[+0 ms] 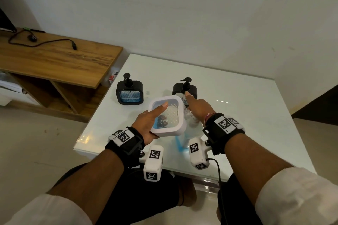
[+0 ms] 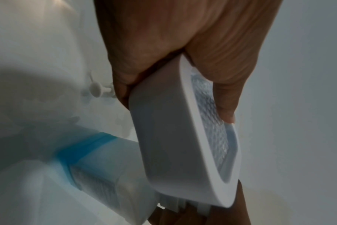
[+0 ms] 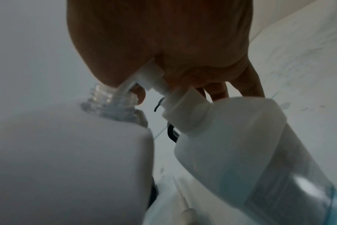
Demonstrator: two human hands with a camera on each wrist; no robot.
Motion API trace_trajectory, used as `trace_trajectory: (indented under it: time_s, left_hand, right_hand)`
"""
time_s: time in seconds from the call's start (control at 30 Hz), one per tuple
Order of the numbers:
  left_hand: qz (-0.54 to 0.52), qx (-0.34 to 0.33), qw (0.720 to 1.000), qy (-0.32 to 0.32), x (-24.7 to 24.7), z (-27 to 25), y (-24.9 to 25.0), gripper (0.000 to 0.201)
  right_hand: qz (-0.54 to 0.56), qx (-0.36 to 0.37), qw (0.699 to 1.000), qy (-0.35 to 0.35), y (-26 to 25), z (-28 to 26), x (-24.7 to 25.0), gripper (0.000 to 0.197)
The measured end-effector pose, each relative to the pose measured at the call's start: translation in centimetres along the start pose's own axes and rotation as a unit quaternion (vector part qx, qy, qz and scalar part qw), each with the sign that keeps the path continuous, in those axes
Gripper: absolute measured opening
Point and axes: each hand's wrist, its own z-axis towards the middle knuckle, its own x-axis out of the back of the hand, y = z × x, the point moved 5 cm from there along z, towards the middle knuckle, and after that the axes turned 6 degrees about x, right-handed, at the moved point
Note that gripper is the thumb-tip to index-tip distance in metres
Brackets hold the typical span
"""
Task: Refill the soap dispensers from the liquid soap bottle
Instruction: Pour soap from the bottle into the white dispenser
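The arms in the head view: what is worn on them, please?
Both arms have white sleeves pushed up. Each wrist carries a black strap with white blocks bearing black square markers. A black cable hangs from the right unit; a thread bracelet sits beside it.

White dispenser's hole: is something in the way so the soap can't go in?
Yes. The pump tube sits inside the clear threaded neck of the white dispenser. The right hand grips the pump there, and the left hand holds the dispenser tilted. The liquid soap bottle waits close beside it.
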Motion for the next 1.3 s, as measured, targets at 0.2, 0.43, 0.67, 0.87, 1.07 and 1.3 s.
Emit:
trace_trajectory:
  time_s: [0.2,0.43,0.67,0.87,1.07,1.3]
  left_hand:
    - [0.013,0.004,1.000,0.016,0.19,0.08,0.01,0.057]
    - [0.014,0.005,1.000,0.020,0.44,0.22,-0.08,0.068]
    - [0.018,0.004,1.000,0.019,0.29,0.37,0.14,0.063]
    - [0.021,0.006,1.000,0.020,0.19,0.15,-0.05,0.070]
    - [0.015,0.001,1.000,0.011,0.18,0.29,0.28,0.058]
    - [0.014,0.005,1.000,0.007,0.05,0.09,-0.02,0.070]
  right_hand:
    - [-0.036,-0.015,0.999,0.005,0.54,-0.12,-0.34,0.070]
    - [0.019,-0.005,0.999,-0.038,0.05,-0.23,-0.04,0.064]
    - [-0.003,-0.012,1.000,-0.001,0.43,-0.13,-0.62,0.066]
    - [0.068,-0.013,0.997,-0.018,0.06,-0.24,0.06,0.062]
    - [0.003,-0.026,1.000,0.005,0.40,0.01,-0.55,0.069]
    - [0.039,-0.008,0.999,-0.003,0.15,-0.22,-0.25,0.065]
